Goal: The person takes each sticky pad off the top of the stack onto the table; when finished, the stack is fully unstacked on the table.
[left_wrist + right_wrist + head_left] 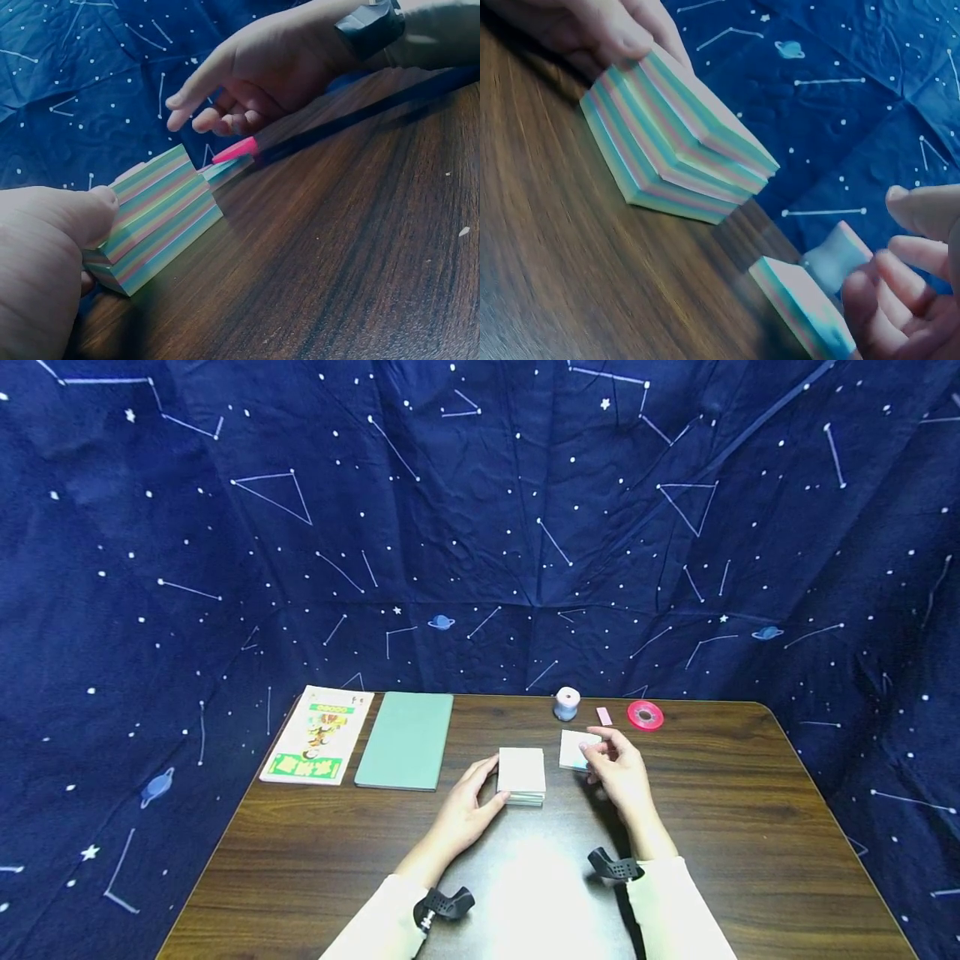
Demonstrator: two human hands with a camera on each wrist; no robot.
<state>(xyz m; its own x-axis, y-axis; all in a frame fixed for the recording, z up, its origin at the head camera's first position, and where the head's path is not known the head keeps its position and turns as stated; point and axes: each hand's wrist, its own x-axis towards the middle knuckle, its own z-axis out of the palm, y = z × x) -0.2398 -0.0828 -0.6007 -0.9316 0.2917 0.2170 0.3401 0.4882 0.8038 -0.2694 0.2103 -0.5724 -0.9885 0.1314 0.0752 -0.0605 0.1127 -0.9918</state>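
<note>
A stack of square sticky-note pads [521, 770] with striped, many-coloured edges stands at the middle of the table. My left hand [465, 807] grips its left side, the thumb [97, 214] on the near side and the other fingers mostly hidden behind. To the right lies a thinner pad [572, 747] with a white top and a blue patch. Over that pad's right edge hovers my right hand [621, 770], fingers loosely bent, with nothing visible between them. In the left wrist view, the right hand [277, 67] is raised above the table.
Behind the thinner pad stand a white spool [567, 703], a small pink block [603, 717] and a red ring-shaped reel [657, 716]. Leftward lie a green notebook [406, 741] and a printed booklet [318, 735]. A dark blue starry cloth [480, 543] hangs beyond the wooden table [750, 827].
</note>
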